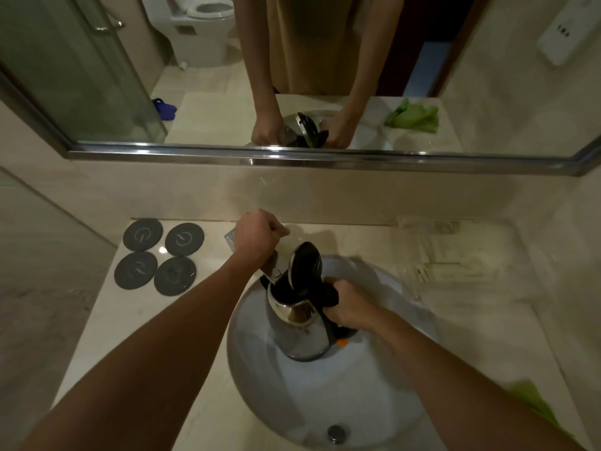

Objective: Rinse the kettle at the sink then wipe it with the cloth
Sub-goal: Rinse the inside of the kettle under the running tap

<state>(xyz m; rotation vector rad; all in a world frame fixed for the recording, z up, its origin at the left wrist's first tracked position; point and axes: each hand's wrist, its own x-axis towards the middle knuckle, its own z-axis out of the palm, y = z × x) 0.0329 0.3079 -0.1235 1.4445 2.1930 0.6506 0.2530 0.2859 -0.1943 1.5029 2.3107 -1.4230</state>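
Observation:
A steel kettle (300, 327) with a black lid flipped open stands tilted over the white sink basin (260, 379). My right hand (349, 304) grips its black handle. My left hand (257, 236) is curled round the tap lever behind the basin, just above the chrome spout (271, 266), whose tip sits at the kettle's open mouth. No running water can be made out. A green cloth (533, 402) lies on the counter at the right, partly hidden behind my right forearm.
Several round grey coasters (159, 255) lie on the counter left of the sink. A clear plastic tray (432, 255) sits at the back right. The mirror (97, 76) above reflects my hands, the kettle and the cloth. The drain plug (336, 432) is near the basin's front.

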